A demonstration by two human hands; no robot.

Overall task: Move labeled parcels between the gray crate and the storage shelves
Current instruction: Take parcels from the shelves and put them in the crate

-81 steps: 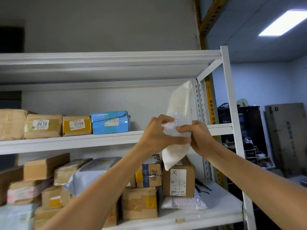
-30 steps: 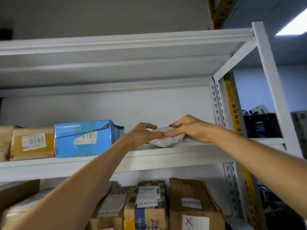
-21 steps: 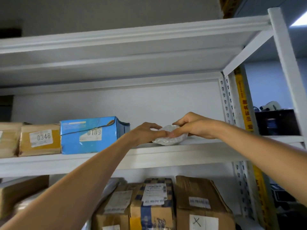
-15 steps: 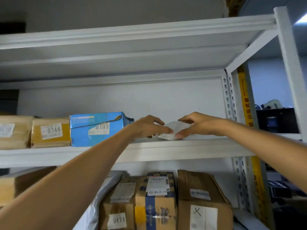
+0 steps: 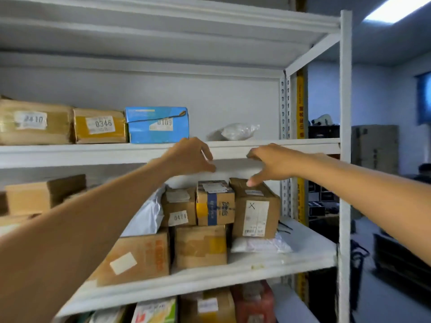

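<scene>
White metal storage shelves (image 5: pixel 93 155) filled the frame against a pale wall, with a dim room at the right edge. At centre, the left hand (image 5: pixel 189 157) and right hand (image 5: pixel 272 163) hung before the upper shelf's front edge. Their fingers were loosely bent and spread, holding nothing. Above and between them, the small clear bubble-wrap parcel (image 5: pixel 238 131) lay on the upper shelf, apart from both hands. The gray crate was out of view.

That parcel looked light and rounded, so a hand brushing it could probably send it sliding or rolling. No label showed on its near face, so it might be misread or overlooked later.

At upper left, the tan taped parcel (image 5: pixel 32 122) read roughly "0410", its first digit blurred. Next to it, the yellow-brown parcel (image 5: pixel 100 125) read "0346", then the blue cardboard box (image 5: pixel 157 124) read "0109". On the lower shelf, a brown carton (image 5: pixel 178 210) read "0471". Right of it, a taller brown carton (image 5: pixel 255 210) carried a pen-drawn "X".
</scene>
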